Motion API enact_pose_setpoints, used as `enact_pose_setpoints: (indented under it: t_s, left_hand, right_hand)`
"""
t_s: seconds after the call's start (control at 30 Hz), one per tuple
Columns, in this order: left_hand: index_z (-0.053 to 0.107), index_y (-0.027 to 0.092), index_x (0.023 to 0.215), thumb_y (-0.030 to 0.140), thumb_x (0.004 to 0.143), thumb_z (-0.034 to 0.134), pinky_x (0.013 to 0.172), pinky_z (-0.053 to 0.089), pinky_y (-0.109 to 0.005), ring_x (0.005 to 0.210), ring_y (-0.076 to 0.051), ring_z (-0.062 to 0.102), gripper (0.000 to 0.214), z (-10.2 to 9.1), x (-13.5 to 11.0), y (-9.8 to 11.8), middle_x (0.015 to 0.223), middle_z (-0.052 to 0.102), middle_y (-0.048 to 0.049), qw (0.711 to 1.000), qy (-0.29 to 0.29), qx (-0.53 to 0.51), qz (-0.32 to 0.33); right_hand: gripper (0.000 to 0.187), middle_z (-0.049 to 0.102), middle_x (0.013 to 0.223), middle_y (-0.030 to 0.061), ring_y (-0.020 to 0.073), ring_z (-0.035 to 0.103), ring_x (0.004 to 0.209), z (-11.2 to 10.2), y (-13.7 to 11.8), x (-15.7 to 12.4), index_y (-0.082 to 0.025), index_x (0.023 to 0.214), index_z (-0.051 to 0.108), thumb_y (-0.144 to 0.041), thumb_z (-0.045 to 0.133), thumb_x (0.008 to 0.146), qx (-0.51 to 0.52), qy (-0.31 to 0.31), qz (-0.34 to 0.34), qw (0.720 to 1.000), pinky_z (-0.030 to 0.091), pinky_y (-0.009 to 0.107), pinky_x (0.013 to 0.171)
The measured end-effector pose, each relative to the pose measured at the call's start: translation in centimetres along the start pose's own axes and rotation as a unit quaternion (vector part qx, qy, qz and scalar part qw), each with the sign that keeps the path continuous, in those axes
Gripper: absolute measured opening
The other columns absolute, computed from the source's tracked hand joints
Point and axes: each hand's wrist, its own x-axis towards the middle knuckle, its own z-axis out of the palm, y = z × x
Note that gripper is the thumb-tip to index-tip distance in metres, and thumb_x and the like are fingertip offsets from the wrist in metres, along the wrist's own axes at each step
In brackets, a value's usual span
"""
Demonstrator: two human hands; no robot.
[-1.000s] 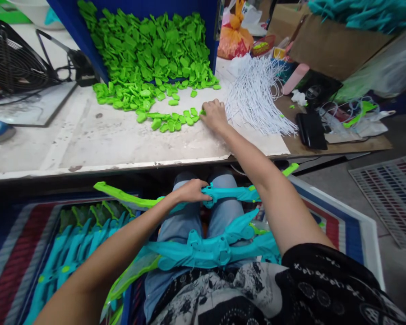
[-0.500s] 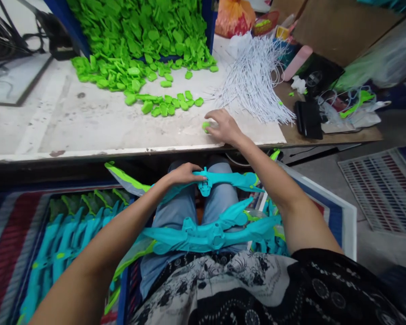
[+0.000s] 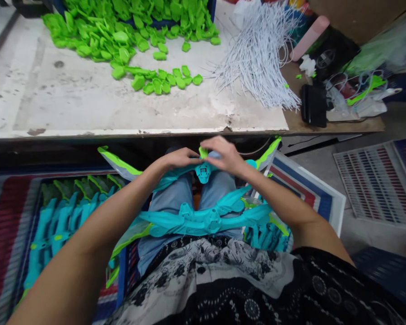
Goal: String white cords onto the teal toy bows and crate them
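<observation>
Across my thighs lies a turquoise plastic toy bow [image 3: 203, 173] with green-edged, greyish tips. My left hand [image 3: 181, 159] is closed around it just left of its central block. Over that block, my right hand [image 3: 225, 155] pinches a small bright green plastic piece [image 3: 203, 152] between thumb and fingers. The piece is right at the block's upper side; whether it touches is hard to tell. Closer to my body, further turquoise bows [image 3: 196, 222] rest on my lap.
Loose green pieces [image 3: 122, 40] are heaped on the white worktable [image 3: 98, 110], beside a bundle of white strings [image 3: 257, 54]. A black box-like object [image 3: 313, 105] sits at the right. Several turquoise bows [image 3: 50, 225] stand in a crate on the left, others [image 3: 267, 232] at the right.
My right hand has come down from the tabletop to the bow's central block, bringing the green piece. My left hand stays on the bow. The view has tilted downward.
</observation>
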Motion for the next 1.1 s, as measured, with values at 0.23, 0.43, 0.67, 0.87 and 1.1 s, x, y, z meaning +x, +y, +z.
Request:
enact_pose_setpoints:
  t_s: [0.23, 0.43, 0.67, 0.87, 1.1]
  left_hand:
    - [0.073, 0.014, 0.091, 0.064, 0.071, 0.055, 0.072, 0.044, -0.026, 0.077, -0.017, 0.055, 0.056, 0.4, 0.3, -0.4, 0.079, 0.067, -0.0013, 0.999, 0.038, -0.010, -0.009]
    - [0.066, 0.013, 0.110, 0.063, 0.064, 0.063, 0.080, 0.043, -0.025, 0.087, -0.018, 0.056, 0.067, 0.2, -0.1, -0.5, 0.094, 0.067, -0.0017, 0.998, -0.026, 0.019, 0.052]
    - [0.065, 0.013, 0.106, 0.061, 0.063, 0.064, 0.072, 0.043, -0.025, 0.081, -0.018, 0.057, 0.064, 0.6, 0.3, 0.1, 0.089, 0.066, -0.0014, 0.999, 0.012, 0.052, 0.013]
    - [0.061, 0.013, 0.114, 0.057, 0.070, 0.059, 0.076, 0.044, -0.026, 0.087, -0.021, 0.060, 0.062, 1.9, -1.1, 0.3, 0.098, 0.067, -0.0047, 0.983, 0.081, 0.155, 0.060]
    - [0.053, 0.027, 0.131, 0.029, 0.091, 0.039, 0.084, 0.043, -0.039, 0.104, -0.029, 0.057, 0.042, 5.6, -5.5, 0.1, 0.122, 0.059, -0.0141, 0.860, 0.284, 0.413, 0.093]
  right_hand:
    - [0.024, 0.065, 0.120, 0.0055, 0.0257, 0.053, 0.110, 3.8, -2.1, -6.0, -0.025, 0.102, 0.068, -0.036, 0.051, 0.089, -0.004, -0.037, 0.067, 0.997, 0.044, 0.051, 0.097]
    - [0.023, 0.057, 0.129, 0.0055, 0.0253, 0.046, 0.124, 4.3, -2.2, -6.5, -0.028, 0.101, 0.069, -0.040, 0.056, 0.086, -0.028, -0.004, 0.113, 0.993, 0.038, 0.050, 0.104]
    - [0.063, 0.060, 0.122, 0.0095, 0.0293, 0.052, 0.114, 4.4, -2.4, -5.2, -0.022, 0.125, 0.051, -0.048, 0.071, 0.071, -0.055, -0.008, 0.245, 0.968, 0.033, 0.049, 0.100]
    - [0.074, 0.059, 0.123, 0.0150, 0.0341, 0.049, 0.113, 4.7, -2.8, -5.4, -0.019, 0.136, 0.045, -0.049, 0.069, 0.073, -0.113, -0.049, 0.206, 0.971, 0.033, 0.051, 0.094]
    - [0.031, 0.068, 0.102, 0.0076, 0.0206, 0.058, 0.101, -3.4, 0.5, -0.3, -0.020, 0.099, 0.068, -0.032, 0.040, 0.093, -0.116, 0.119, 0.207, 0.964, 0.042, 0.035, 0.092]
